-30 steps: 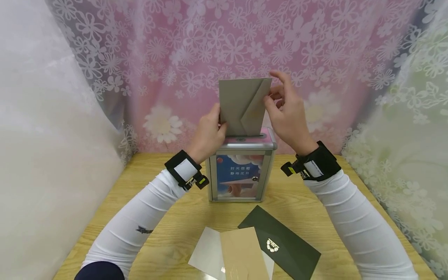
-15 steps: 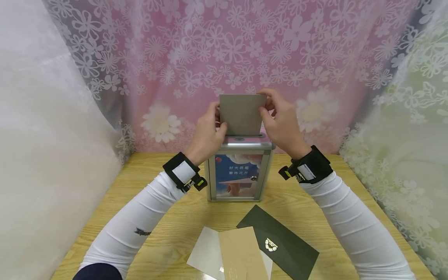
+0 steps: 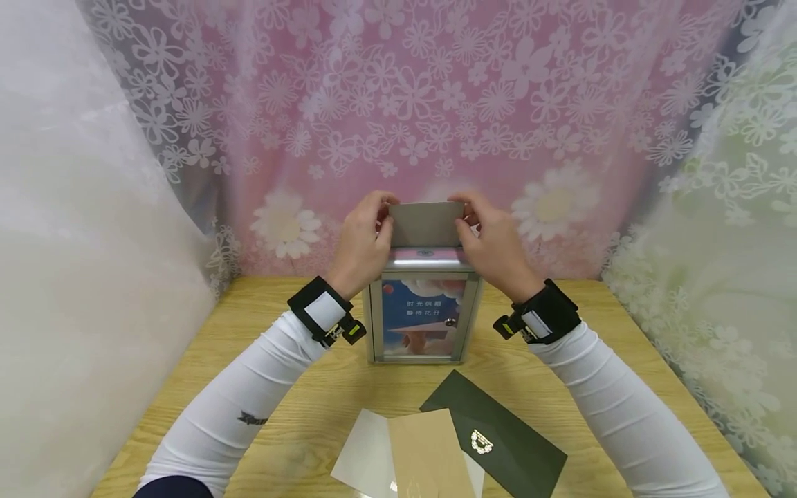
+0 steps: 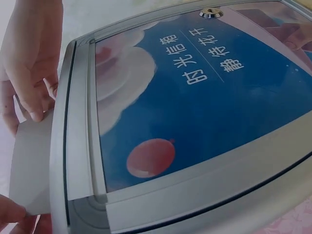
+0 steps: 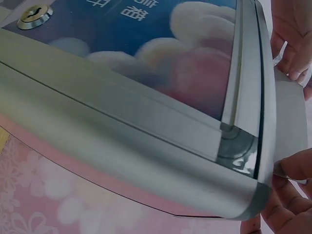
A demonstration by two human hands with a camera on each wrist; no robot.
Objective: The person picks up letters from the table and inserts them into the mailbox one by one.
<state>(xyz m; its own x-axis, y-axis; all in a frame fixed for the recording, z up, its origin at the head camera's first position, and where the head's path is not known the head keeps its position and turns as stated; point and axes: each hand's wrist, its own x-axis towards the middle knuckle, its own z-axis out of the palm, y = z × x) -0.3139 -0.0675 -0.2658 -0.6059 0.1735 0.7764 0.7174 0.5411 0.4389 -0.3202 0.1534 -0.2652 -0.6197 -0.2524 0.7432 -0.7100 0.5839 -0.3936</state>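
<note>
A gray envelope stands upright at frame centre, its exposed part wider than tall, above a metal-framed box. Equally near, left hand and right hand pinch its opposite sides.

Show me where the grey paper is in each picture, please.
Head: grey paper near the centre, between left hand and right hand, at the top of the box.
Left wrist: lower left, beside the box's metal edge.
Right wrist: at the right edge, around mid-height.
Shared landmark: the round lock on the box's front.
</note>
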